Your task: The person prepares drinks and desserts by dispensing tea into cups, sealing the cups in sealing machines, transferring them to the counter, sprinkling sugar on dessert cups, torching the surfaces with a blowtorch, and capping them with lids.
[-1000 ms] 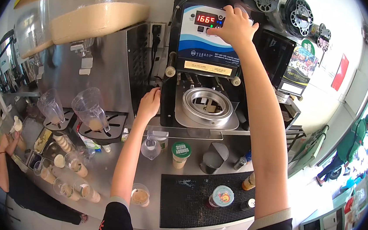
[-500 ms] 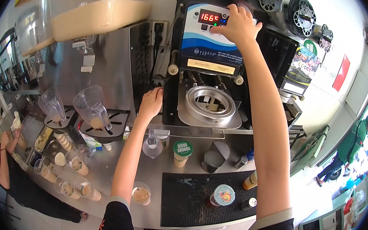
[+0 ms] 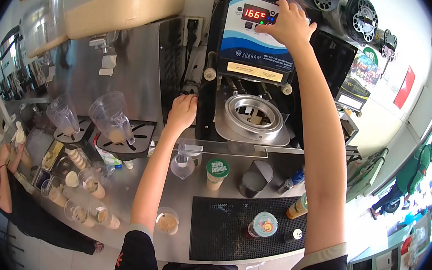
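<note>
My right hand (image 3: 288,25) lies with spread fingers on the front panel of the sealing machine (image 3: 259,49), its thumb by the buttons under the red display, which reads 166°C. My left hand (image 3: 182,112) rests at the machine's left side, its fingers curled toward the black side; the fingertips are partly hidden. Between my arms, the round metal cup ring (image 3: 253,117) sits on its plate with no cup in it. Below it, a cup with a green printed top (image 3: 216,174) stands upright on the counter.
A black mat (image 3: 218,230) bears a lidded cup (image 3: 262,225) and bottles. An open cup (image 3: 167,221) stands by my left forearm. Blender jugs (image 3: 112,118), several drink cups and a clear dispenser (image 3: 119,11) are at left. A co-worker (image 3: 4,178) stands far left; another person (image 3: 410,175) is outside.
The camera view has shifted slightly, so the machine and both hands appear further right and higher. Both hands keep their places on the machine. The co-worker's hands have moved a little.
</note>
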Motion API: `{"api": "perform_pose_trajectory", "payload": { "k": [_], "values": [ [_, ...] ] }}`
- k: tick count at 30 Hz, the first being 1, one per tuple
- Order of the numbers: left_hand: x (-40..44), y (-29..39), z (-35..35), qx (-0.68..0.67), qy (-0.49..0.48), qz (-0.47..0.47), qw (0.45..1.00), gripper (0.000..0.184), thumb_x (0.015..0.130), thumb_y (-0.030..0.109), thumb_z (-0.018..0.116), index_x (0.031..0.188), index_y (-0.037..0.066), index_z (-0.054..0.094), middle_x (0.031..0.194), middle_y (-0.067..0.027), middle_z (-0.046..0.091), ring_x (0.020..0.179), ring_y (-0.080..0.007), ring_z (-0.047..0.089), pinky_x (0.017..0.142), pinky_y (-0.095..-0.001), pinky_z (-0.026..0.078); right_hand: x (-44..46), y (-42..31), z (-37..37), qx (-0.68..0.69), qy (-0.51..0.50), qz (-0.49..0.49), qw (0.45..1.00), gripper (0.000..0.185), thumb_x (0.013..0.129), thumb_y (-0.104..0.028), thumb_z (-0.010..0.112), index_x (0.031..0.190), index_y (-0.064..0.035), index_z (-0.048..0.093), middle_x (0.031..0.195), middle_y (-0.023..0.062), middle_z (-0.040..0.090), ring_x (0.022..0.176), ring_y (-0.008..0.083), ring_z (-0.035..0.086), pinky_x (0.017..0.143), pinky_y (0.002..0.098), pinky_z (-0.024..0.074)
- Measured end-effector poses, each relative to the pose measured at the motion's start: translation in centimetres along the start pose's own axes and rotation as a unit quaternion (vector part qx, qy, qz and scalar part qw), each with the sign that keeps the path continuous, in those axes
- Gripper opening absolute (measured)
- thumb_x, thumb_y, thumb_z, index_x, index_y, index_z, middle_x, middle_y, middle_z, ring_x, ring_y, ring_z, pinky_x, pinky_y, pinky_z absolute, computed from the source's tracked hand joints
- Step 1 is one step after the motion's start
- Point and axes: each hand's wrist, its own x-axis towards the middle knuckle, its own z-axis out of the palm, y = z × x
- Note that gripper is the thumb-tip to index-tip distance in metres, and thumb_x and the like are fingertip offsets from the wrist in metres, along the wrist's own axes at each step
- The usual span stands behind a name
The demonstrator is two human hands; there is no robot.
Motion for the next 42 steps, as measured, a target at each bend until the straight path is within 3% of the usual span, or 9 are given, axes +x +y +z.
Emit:
{"api": "perform_pose_trajectory", "payload": {
  "k": [4, 6, 9, 15, 24, 26, 30, 41, 42],
  "values": [
    [0.0, 1.1, -0.5, 0.0, -0.008, -0.047, 0.999, 0.031, 0.084, 0.023, 0.04, 0.103, 0.001, 0.053, 0.101, -0.0197, 0.055, 0.099, -0.0361, 0.048, 0.088, -0.0405, 0.037, 0.1, 0.0, 0.1, -0.005, 0.001, 0.0, 1.0, 0.079, 0.046, -0.049, 0.074, 0.112, -0.014, 0.049, 0.109, 0.0075, 0.053, 0.109, 0.0249, 0.047, 0.086, 0.0611, 0.0303],
    [-0.3, 1.8, -0.8, -0.039, 0.072, -0.059, 0.995, 0.036, 0.081, 0.02, 0.047, 0.11, 0.0, 0.048, 0.107, -0.0199, 0.052, 0.104, -0.0348, 0.047, 0.088, -0.0383, 0.038, 0.0, 0.0, 0.0, -0.005, 0.002, -0.001, 1.0, 0.079, 0.046, -0.049, 0.074, 0.112, -0.0141, 0.049, 0.108, 0.0076, 0.053, 0.109, 0.0249, 0.047, 0.086, 0.0608, 0.0304],
    [-0.4, 2.4, -1.4, -0.057, 0.094, -0.024, 0.994, 0.043, 0.077, 0.016, 0.052, 0.115, -0.002, 0.044, 0.112, -0.0195, 0.05, 0.105, -0.0339, 0.047, 0.088, -0.0367, 0.039, 0.0, 0.0, -0.1, -0.004, -0.001, 0.002, 1.0, 0.079, 0.046, -0.05, 0.074, 0.112, -0.0141, 0.049, 0.108, 0.0076, 0.053, 0.108, 0.0252, 0.047, 0.086, 0.0605, 0.0305],
    [-1.2, 2.6, -1.7, 0.036, 0.079, -0.003, 0.996, 0.041, 0.074, 0.01, 0.054, 0.113, 0.0, 0.047, 0.116, -0.0172, 0.048, 0.106, -0.0319, 0.048, 0.091, -0.0353, 0.037, 0.1, 0.1, 0.0, 0.01, -0.003, -0.005, 1.0, 0.077, 0.047, -0.05, 0.075, 0.11, -0.0125, 0.049, 0.11, 0.0076, 0.052, 0.111, 0.0277, 0.045, 0.086, 0.0659, 0.0275],
    [-0.9, 1.6, -1.3, 0.044, 0.119, 0.024, 0.992, 0.041, 0.072, 0.011, 0.054, 0.111, -0.002, 0.048, 0.119, -0.0165, 0.046, 0.114, -0.0316, 0.041, 0.095, -0.0374, 0.034, -0.3, -0.1, -0.4, 0.018, 0.011, -0.011, 1.0, 0.073, 0.049, -0.047, 0.074, 0.108, -0.0134, 0.05, 0.108, 0.0062, 0.053, 0.11, 0.0257, 0.045, 0.086, 0.067, 0.026],
    [-0.6, 1.5, -1.4, 0.049, 0.123, 0.02, 0.991, 0.041, 0.072, 0.011, 0.054, 0.111, -0.002, 0.048, 0.118, -0.0161, 0.047, 0.114, -0.0315, 0.041, 0.095, -0.0375, 0.034, -1.4, -1.5, -3.7, 0.03, -0.015, 0.019, 0.999, 0.075, 0.052, -0.047, 0.074, 0.109, -0.0081, 0.047, 0.117, 0.0115, 0.047, 0.115, 0.0271, 0.038, 0.091, 0.0544, 0.0294],
    [-0.1, 1.6, -1.7, 0.063, 0.13, 0.014, 0.989, 0.039, 0.071, 0.012, 0.056, 0.107, -0.001, 0.05, 0.115, -0.015, 0.049, 0.114, -0.0309, 0.041, 0.092, -0.0382, 0.036, -0.4, -1.4, -3.7, 0.029, -0.081, 0.046, 0.995, 0.076, 0.049, -0.045, 0.076, 0.11, -0.0087, 0.046, 0.118, 0.0109, 0.045, 0.116, 0.0262, 0.038, 0.09, 0.0522, 0.0311],
    [0.6, 2.7, -2.3, 0.112, 0.101, -0.019, 0.988, 0.04, 0.073, 0.014, 0.056, 0.108, -0.002, 0.048, 0.116, -0.0166, 0.048, 0.117, -0.0301, 0.038, 0.095, -0.0363, 0.034, -0.4, -1.5, -3.3, 0.01, -0.063, 0.041, 0.997, 0.078, 0.049, -0.046, 0.076, 0.111, -0.0084, 0.046, 0.118, 0.0106, 0.046, 0.115, 0.0268, 0.039, 0.088, 0.0522, 0.0333],
    [0.7, 2.6, -2.0, 0.115, 0.105, -0.008, 0.988, 0.042, 0.07, 0.016, 0.055, 0.108, -0.003, 0.047, 0.115, -0.0152, 0.049, 0.117, -0.0287, 0.039, 0.092, -0.0428, 0.035, -0.5, -1.5, -3.7, 0.019, -0.074, 0.039, 0.996, 0.078, 0.049, -0.047, 0.075, 0.111, -0.0086, 0.046, 0.116, 0.0103, 0.047, 0.114, 0.0272, 0.04, 0.088, 0.0522, 0.0333]
  ]
}}
